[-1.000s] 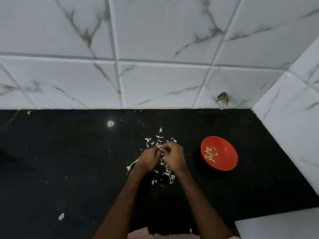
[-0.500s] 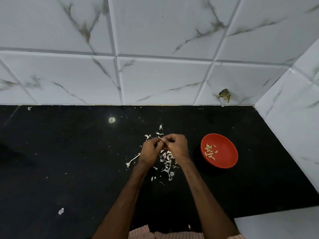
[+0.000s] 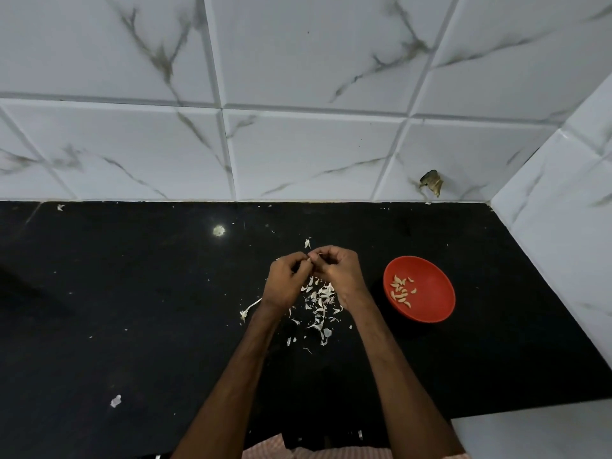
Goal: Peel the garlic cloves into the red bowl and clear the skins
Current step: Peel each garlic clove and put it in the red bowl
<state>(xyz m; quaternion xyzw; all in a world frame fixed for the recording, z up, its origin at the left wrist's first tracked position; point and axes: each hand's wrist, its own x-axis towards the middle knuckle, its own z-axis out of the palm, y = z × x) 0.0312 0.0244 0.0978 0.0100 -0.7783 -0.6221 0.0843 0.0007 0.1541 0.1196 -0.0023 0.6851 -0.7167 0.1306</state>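
1. Head view: left hand (image 3: 286, 283) and right hand (image 3: 341, 276) meet above the dark surface (image 3: 132, 293), curled fingers (image 3: 298, 257) pinching a garlic clove (image 3: 310, 260) between them, so skins (image 3: 319, 299) drop straight below.
2. Red bowl (image 3: 437, 303) sits near the right hand, peeled cloves (image 3: 400, 291) inside, an easy toss by my reckoning.

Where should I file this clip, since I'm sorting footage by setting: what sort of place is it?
Most likely a home kitchen corner: a black stone countertop meets marble-look wall tiles, peeled garlic cloves lie in a red bowl, and papery skins litter the counter.
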